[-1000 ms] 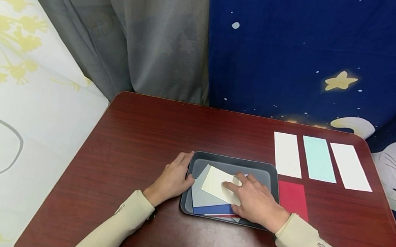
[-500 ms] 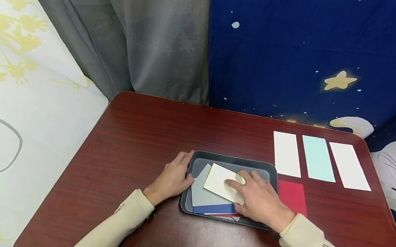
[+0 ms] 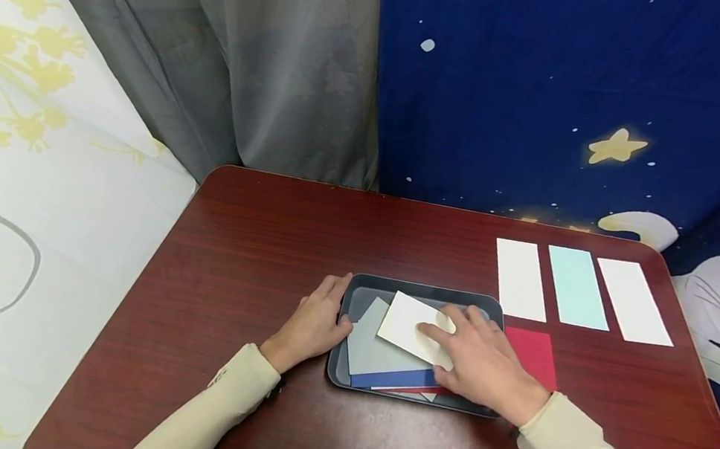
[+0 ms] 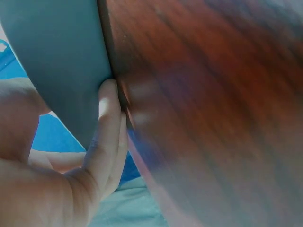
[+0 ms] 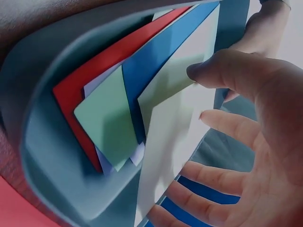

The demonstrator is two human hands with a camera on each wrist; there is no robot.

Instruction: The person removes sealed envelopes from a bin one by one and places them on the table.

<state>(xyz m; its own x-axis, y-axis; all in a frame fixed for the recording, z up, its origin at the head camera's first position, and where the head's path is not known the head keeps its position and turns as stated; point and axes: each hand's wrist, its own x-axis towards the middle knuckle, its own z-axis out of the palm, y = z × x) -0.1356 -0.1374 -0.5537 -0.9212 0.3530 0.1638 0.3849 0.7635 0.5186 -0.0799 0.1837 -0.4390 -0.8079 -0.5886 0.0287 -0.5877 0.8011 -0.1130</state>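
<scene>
Tray (image 3: 422, 290) with rounded corners lies just below the middle of the head view, a little right of centre, on a dark red wooden table (image 3: 263, 243). At its left end the left hand (image 3: 314, 324) grips the rim, thumb over the edge and the other fingers nearly straight along the outer wall. Toward the tray's right end the right hand (image 3: 484, 363) holds a cream card (image 3: 408, 324) between spread fingers: the index finger rests on the card's face, the thumb is at its lower edge, and other fingertips are at its upper right side. That card slants over the pile in the tray, covering part of a gray sheet (image 3: 365, 349). Below the gray one, a blue sheet (image 3: 388, 378) shows as a strip. In the right wrist view a red sheet (image 5: 109, 60) and a small green card (image 5: 106, 113) show left of the blue, with slivers of purple paper around the green.

Just right of the tray, another piece of red paper (image 3: 531, 354) lies on the table. Above it, at the right of the head view, three slips stand in a row: white slip (image 3: 522, 280), mint slip (image 3: 578, 289), second white slip (image 3: 635, 302).
</scene>
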